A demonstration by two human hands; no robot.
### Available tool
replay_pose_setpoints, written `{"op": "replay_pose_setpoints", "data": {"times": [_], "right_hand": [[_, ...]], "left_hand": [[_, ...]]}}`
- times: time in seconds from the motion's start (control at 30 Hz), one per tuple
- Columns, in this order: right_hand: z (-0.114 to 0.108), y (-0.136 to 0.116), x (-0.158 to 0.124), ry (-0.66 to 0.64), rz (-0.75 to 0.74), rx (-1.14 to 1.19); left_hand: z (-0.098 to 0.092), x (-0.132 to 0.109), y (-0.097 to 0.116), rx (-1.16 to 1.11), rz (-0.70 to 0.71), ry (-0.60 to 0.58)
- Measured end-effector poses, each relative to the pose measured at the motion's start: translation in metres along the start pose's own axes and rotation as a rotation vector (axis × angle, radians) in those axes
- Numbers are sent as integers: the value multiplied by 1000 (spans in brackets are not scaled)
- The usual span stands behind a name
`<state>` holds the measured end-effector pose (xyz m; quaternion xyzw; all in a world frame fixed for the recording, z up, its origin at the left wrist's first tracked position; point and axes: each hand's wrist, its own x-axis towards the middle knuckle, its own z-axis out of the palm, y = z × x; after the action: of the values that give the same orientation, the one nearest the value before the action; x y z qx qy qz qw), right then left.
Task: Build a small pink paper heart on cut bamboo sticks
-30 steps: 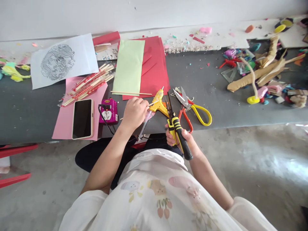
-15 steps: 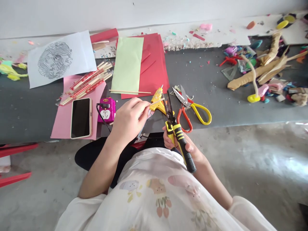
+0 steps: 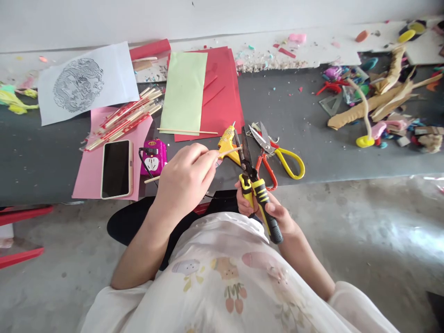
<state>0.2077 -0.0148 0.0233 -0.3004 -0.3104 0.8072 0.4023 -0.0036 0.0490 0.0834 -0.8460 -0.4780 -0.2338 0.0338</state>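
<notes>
My left hand pinches a thin wooden chopstick. One end of it pokes out past my fingertips; the other shows left of my wrist. My right hand is wrapped around the yellow-and-black handles of long-jawed pliers. The dark jaws are spread apart, pointing away from me, and the chopstick's tip is at the left jaw; whether it lies between them I cannot tell. Behind the stick lies a yellow glue gun. Scissors with red and yellow handles lie just right of the pliers.
Wrapped chopsticks and a phone lie on pink paper, near a purple power socket. A single stick crosses green paper over red sheets. Craft scraps crowd the right side.
The chopstick's tip has shifted slightly lower and to the right against the jaws. Its rear end now shows left of my wrist. The pliers remain spread in my right hand.
</notes>
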Motion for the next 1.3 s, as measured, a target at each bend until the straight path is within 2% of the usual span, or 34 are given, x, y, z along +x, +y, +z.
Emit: {"op": "replay_pose_setpoints", "data": {"times": [0.6,0.83,1.03,1.3], "right_hand": [[2,-5,0,-14,23,-129],[2,-2,1,-7,28,-106],[-2,-2,2,-18,20,-56],[-2,-4,0,-34,31,-84]], "left_hand": [[-2,-1,3,94,0,9],[-2,-1,4,59,-6,12],[-2,-4,4,138,33,60],[-2,-3,4,147,18,41]]}}
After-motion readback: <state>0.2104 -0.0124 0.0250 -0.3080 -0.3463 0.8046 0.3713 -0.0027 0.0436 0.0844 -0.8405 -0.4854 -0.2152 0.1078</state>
